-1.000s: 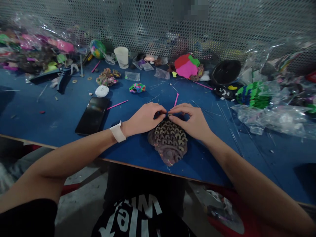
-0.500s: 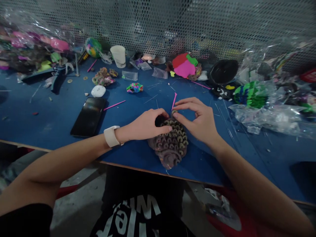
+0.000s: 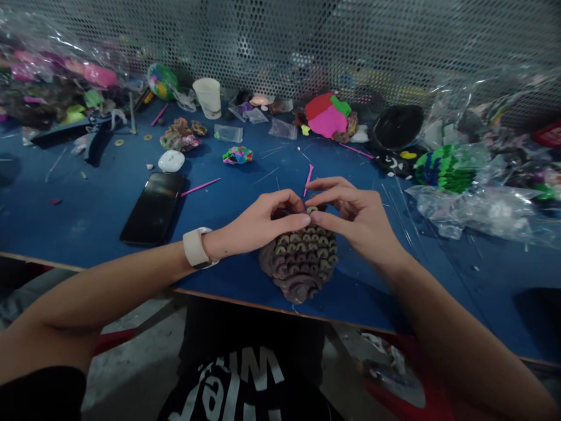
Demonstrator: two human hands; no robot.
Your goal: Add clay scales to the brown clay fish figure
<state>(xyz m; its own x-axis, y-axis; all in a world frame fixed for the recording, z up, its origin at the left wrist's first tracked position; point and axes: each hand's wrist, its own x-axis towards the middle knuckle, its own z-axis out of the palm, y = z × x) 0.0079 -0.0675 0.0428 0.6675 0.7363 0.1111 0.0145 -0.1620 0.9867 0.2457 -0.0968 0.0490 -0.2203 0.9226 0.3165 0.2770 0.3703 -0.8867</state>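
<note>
In the head view, the work sits on the blue table (image 3: pixel 236 275), close to its near edge and in front of the person: a brown clay piece (image 3: pixel 300 266). Small arched curls (image 3: pixel 302 247) stand on it in rows across most of the surface that shows, some dull brown, others more olive. The end nearest the person bears a rounded spiral (image 3: pixel 300 291) instead of rows. Judging by this cover, the work looks well advanced. What may be left seems to lie at the far end, where both hands meet; the fingers hide part of that end, so how much is bare there cannot be told.

The left hand (image 3: pixel 258 223), with a pale watch (image 3: pixel 196 248) at the wrist, comes in from the side and is half curled, its thumb lying over the upper rows and its index finger bent toward the far edge. The right hand (image 3: pixel 359 225) is half curled too, thumb and forefinger apart but bent toward each other around an olive curl (image 3: pixel 312 209) at the far end; the other fingers are loosely bent. The two thumb tips come together just above the clay. Whether either hand really pinches the curl or only presses it cannot be told. A pink stick (image 3: pixel 309 179) lies just beyond the fingers, and a phone (image 3: pixel 153 209) lies beyond the left wrist
</note>
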